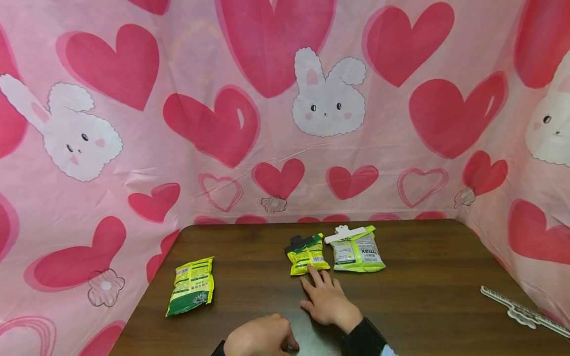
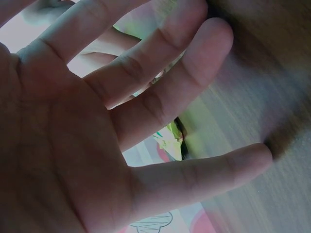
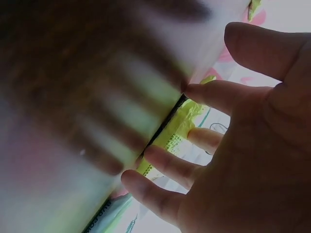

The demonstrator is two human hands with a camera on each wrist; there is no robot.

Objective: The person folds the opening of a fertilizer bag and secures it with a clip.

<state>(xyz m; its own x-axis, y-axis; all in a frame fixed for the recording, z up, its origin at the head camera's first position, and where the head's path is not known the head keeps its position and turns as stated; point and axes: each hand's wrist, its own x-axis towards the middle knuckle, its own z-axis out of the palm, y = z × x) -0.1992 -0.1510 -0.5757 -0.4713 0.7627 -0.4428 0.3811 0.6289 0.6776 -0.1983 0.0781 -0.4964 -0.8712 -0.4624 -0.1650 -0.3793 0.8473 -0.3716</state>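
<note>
Small yellow packet [image 1: 309, 257] lay directly beyond the right hand [image 1: 327, 301], its near edge at the index fingertip; firmness of contact could not be judged. Right hand was released, fingers spread and extended, palm down. Left hand [image 1: 258, 336] was likewise released, fingers apart in its wrist view, fingertips at the table [image 1: 423, 301], nearer the body and well short of the packet. A black clip [image 1: 295, 243] gripped the packet's far end, near the table's far edge, with the printed cloth [image 1: 276, 128] behind. Just right of it stood a grey-green packet [image 1: 358, 253] topped by a white clip [image 1: 345, 235]. Bare wood ran leftward to a yellow-green packet [image 1: 192, 286] near the left edge, and rightward to a long pale clip [image 1: 518, 309] by the right edge. Count: three packets, three clips, two hands.
</note>
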